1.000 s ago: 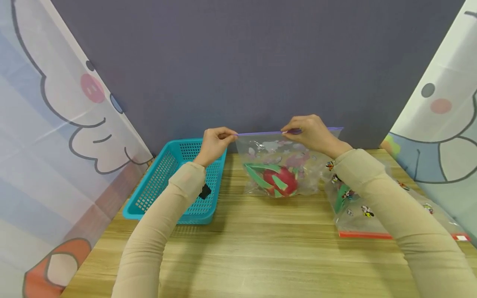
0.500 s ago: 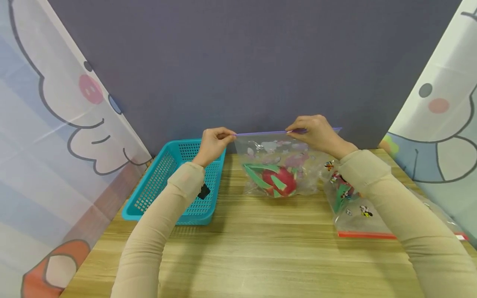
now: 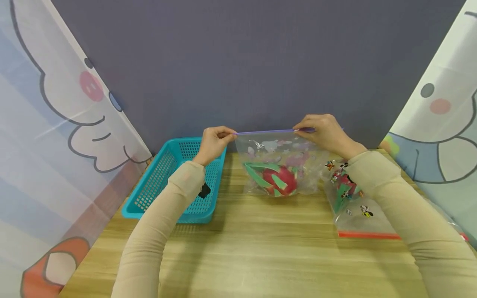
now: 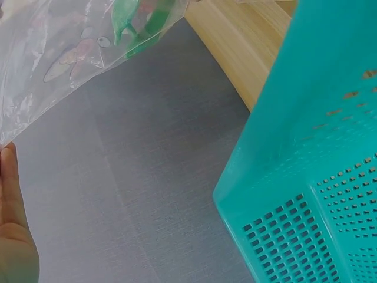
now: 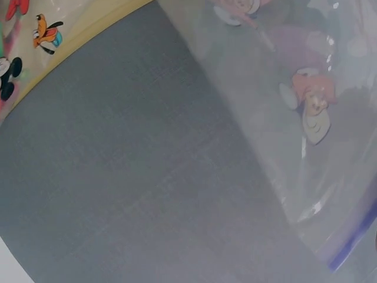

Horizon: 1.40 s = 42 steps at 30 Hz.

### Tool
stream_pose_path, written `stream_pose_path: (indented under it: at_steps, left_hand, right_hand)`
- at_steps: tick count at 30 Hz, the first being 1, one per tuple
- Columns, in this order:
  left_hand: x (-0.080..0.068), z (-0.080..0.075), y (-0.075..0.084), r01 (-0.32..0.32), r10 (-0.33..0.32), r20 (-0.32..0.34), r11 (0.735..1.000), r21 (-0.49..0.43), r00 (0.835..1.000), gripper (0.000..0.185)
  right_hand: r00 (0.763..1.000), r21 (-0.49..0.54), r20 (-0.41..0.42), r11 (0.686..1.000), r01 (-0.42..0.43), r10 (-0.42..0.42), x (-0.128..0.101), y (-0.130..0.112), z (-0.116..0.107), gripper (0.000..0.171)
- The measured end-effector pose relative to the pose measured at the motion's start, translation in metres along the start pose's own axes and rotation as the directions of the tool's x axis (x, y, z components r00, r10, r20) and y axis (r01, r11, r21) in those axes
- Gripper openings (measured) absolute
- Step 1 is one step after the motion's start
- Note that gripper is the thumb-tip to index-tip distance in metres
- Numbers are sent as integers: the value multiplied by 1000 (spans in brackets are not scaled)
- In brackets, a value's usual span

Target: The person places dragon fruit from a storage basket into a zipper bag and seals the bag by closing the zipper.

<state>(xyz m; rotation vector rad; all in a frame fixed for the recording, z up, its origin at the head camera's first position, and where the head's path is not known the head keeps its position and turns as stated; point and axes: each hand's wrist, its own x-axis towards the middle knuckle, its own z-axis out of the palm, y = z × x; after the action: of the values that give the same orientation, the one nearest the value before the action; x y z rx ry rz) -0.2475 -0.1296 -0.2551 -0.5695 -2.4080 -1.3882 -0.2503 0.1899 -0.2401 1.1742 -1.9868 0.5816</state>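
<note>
A clear zip bag (image 3: 275, 149) with printed figures hangs by its purple zip strip at the back middle of the table. Inside it lies a red, green-leaved dragon fruit (image 3: 286, 180). My left hand (image 3: 215, 142) pinches the strip's left corner between thumb and fingers. Farther right along the strip, my right hand (image 3: 322, 131) pinches it at a small white slider. In the right wrist view the bag (image 5: 315, 188) shows its purple-edged corner. The left wrist view catches part of the left hand (image 4: 13, 218) at the bag's edge.
A blue-green plastic basket (image 3: 193, 218) stands at the left, with a small black item (image 3: 204, 191) in it. Under my right forearm lies another clear bag (image 3: 357, 221), red-stripped, with a red and green thing inside. A grey panel (image 3: 246, 62) rises behind the table.
My right hand has slid rightward along the purple strip, the white slider moving with it. My left hand stays at the left corner.
</note>
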Motion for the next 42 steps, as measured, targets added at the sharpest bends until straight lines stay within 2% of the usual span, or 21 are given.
stream_pose_path:
  at_steps: [3,10,20,27,34,42]
  left_hand:
    - [2,0,1,-6,6,8,1000,4,1000,13]
    - [-11,-2,32,7,-7,19,999,32,1000,16]
    - [-11,-3,35,27,-27,23,1000,8,999,15]
    - [-11,-3,31,34,-34,16,999,27,999,15]
    - [1,-1,3,36,-37,16,999,9,999,14]
    - [0,-1,0,5,-5,1,999,44,1000,11]
  right_hand:
    - [1000,-1,-6,1000,-6,6,-3,1,-3,15]
    - [1000,-32,-14,999,-13,12,-9,3,-7,15]
    - [1000,-44,-18,999,-2,1,-16,7,-13,18]
    - [1000,-65,-8,997,-28,28,-21,9,-20,16]
    - [1000,-94,-22,996,-6,4,-26,12,-28,19]
    - [999,-109,-34,994,-25,22,-34,15,-32,19]
